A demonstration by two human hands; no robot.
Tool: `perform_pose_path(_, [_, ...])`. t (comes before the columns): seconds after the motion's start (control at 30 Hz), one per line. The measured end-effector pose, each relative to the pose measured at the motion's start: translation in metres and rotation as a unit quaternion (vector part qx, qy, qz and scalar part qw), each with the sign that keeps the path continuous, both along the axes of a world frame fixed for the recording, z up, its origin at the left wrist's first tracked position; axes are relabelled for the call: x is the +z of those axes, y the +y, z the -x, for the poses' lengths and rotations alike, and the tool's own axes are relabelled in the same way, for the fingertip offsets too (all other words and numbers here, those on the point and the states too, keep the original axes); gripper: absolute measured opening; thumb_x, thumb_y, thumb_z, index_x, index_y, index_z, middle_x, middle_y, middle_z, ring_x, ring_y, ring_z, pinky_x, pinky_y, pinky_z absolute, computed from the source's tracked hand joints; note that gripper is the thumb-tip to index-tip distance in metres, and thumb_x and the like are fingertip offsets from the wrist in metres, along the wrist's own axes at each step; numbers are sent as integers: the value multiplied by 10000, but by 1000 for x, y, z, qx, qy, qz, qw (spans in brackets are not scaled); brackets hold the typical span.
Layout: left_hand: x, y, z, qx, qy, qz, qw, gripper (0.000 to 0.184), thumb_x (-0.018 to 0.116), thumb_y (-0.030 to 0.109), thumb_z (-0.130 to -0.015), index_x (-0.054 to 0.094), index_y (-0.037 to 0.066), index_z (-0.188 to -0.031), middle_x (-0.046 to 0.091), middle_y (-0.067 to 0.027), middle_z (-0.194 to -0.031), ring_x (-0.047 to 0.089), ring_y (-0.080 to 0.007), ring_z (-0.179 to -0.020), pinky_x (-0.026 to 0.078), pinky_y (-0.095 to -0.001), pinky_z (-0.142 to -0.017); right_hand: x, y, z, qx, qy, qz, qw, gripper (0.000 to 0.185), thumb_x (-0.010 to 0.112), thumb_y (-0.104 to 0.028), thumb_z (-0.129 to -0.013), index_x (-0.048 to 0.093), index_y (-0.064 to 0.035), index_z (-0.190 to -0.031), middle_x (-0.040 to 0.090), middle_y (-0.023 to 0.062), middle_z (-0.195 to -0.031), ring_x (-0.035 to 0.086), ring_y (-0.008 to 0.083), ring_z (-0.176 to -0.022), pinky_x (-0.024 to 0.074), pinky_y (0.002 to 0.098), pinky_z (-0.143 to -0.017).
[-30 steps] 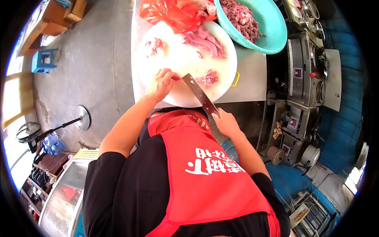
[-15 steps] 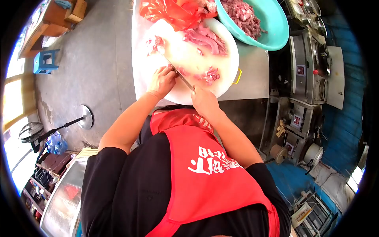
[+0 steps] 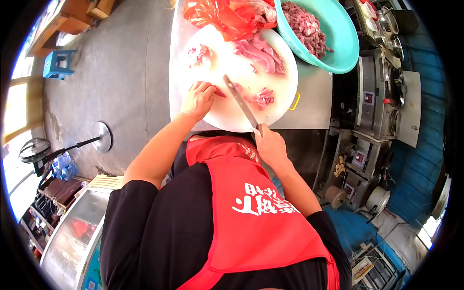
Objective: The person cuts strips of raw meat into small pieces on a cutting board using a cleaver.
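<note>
Just drew knife point(image 3: 240, 101) clear of meat strip point(image 3: 220, 92), clamping knife in right hand point(image 3: 271, 145), strip in left hand point(image 3: 198, 101), so not cutting.

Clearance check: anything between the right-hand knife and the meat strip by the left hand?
Nothing visible: only bare cutting board separates the knife from the meat strip at the left hand. Cut pieces lie beyond the blade.

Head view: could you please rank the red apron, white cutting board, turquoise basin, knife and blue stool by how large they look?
1. Red apron
2. White cutting board, partly covered
3. Turquoise basin, cut off at the top
Knife and blue stool: smallest, too alike to rank
</note>
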State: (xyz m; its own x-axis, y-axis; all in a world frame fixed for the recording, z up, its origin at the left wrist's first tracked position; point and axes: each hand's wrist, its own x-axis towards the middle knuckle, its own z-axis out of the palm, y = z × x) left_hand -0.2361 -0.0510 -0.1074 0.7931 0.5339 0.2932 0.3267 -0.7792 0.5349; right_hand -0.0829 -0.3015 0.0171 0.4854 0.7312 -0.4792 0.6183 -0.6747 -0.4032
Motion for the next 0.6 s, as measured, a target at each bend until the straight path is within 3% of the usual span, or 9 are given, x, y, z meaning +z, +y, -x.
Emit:
perform_pose_path(0.17, [-5, 1, -3, -8, 11, -7, 1000, 174, 695, 44, -835, 737, 130, -981, 719, -34, -1104, 666, -295, -1074, 543, -433, -936, -5, 35, 8, 56, 9, 8, 998, 243, 523, -263, -1091, 588, -29, -1108, 725, 257, -851, 711, 498, -822, 555, 603, -760])
perform_pose_path(0.37, [3, 4, 0, -21, 3, -14, 1000, 190, 702, 46, -824, 753, 150, -975, 721, -28, -1108, 673, -292, -1080, 547, -423, -938, -48, 66, 10, 59, 3, -100, 993, 229, 534, -235, -1062, 586, -19, -1118, 727, 276, -939, 701, 504, -919, 543, 610, -828])
perform_pose_path(0.43, [1, 10, 2, -32, 8, -2, 999, 199, 722, 49, -820, 754, 131, -999, 720, -51, -1112, 674, -305, -1081, 548, -433, -951, -53, 42, 3, 121, -27, -74, 989, 255, 541, -246, -1058, 588, -19, -1166, 731, 285, -994, 690, 517, -980, 540, 605, -870])
perform_pose_path(0.5, [-3, 14, 5, -12, -21, 41, 999, 202, 738, 44, -817, 742, 94, -1012, 716, -76, -1104, 672, -321, -1074, 552, -444, -959, -20, 11, 0, 19, 45, 24, 999, 289, 539, -275, -1072, 597, -26, -1206, 732, 304, -1008, 685, 532, -991, 540, 609, -882])
perform_pose_path(0.6, [9, 11, 14, 39, -20, 68, 997, 196, 736, 30, -816, 725, 62, -1009, 707, -95, -1086, 668, -336, -1051, 555, -452, -957, -12, -36, -17, -5, 71, 107, 992, 306, 545, -296, -1080, 612, -29, -1213, 733, 315, -999, 692, 532, -982, 536, 620, -886])
